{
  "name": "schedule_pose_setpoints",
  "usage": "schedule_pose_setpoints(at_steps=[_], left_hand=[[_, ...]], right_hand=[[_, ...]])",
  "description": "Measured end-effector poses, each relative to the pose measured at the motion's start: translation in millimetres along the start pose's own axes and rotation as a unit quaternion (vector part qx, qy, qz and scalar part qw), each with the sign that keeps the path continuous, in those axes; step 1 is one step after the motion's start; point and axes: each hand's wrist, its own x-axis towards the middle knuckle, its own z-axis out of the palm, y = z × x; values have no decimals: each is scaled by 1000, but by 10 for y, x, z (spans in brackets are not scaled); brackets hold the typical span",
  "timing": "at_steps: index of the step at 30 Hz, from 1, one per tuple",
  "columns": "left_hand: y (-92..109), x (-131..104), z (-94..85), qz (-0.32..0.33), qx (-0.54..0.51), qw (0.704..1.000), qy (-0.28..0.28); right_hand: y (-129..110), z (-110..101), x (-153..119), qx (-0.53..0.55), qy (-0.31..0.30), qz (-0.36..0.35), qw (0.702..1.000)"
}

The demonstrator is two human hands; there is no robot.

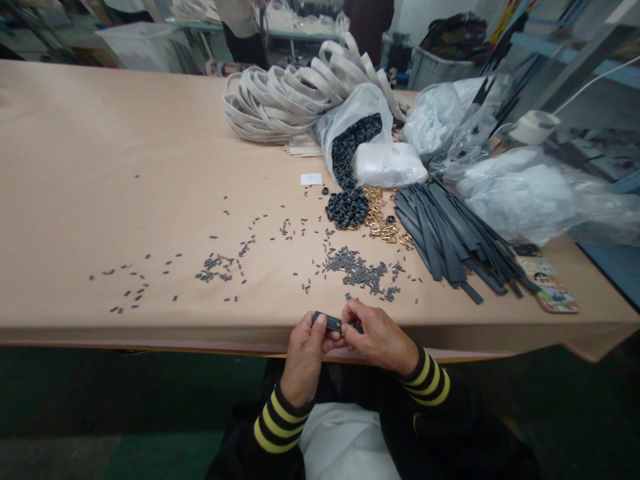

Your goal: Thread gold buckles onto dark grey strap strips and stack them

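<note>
Just above the table's front edge, my left hand (pixel 307 347) pinches a dark grey strap (pixel 327 321) between thumb and fingers. My right hand (pixel 375 333) is closed on the strap's other end, where a small gold-coloured bit shows at the fingertips. Many small dark grey pieces (pixel 357 270) lie scattered on the table just beyond my hands. Behind them are a heap of dark loops (pixel 349 208) and gold metal buckles (pixel 385 227). A fan of dark grey straps (pixel 450 233) lies to the right.
An open plastic bag (pixel 363 107) of dark loops leans by coiled pale webbing (pixel 285 97). White plastic bundles (pixel 515 193) and a printed packet (pixel 555 290) sit at the right. A small white card (pixel 311 179) lies mid-table. People stand at the far side.
</note>
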Motion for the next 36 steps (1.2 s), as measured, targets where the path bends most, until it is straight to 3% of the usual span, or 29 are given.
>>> schedule_pose_setpoints(at_steps=[7,10,14,17,21,25,28,29,31,34,36], left_hand=[[-32,50,-90,16,139,990,-18],[-33,65,-121,10,145,989,-25],[17,44,-101,-8,62,997,-39],[55,31,-93,2,68,997,-36],[53,21,-86,71,205,976,-7],[39,-23,-7,184,341,921,38],[85,-56,40,257,376,888,60],[113,-62,39,255,371,892,55],[177,-62,8,193,316,929,0],[253,-36,-70,68,197,973,-99],[272,-14,-107,37,172,979,-101]], right_hand=[[-41,-9,-18,-90,-1,-2,996],[-54,-7,-38,-115,-1,-20,993],[-13,-1,-42,-6,8,-31,999],[60,3,-24,95,-24,11,995],[129,24,7,151,-92,58,982],[114,85,35,157,-53,61,984],[98,118,52,140,-8,51,989],[100,118,55,138,7,48,989],[119,100,60,155,14,44,987],[150,50,54,212,-40,31,976],[153,24,45,243,-82,25,966]])
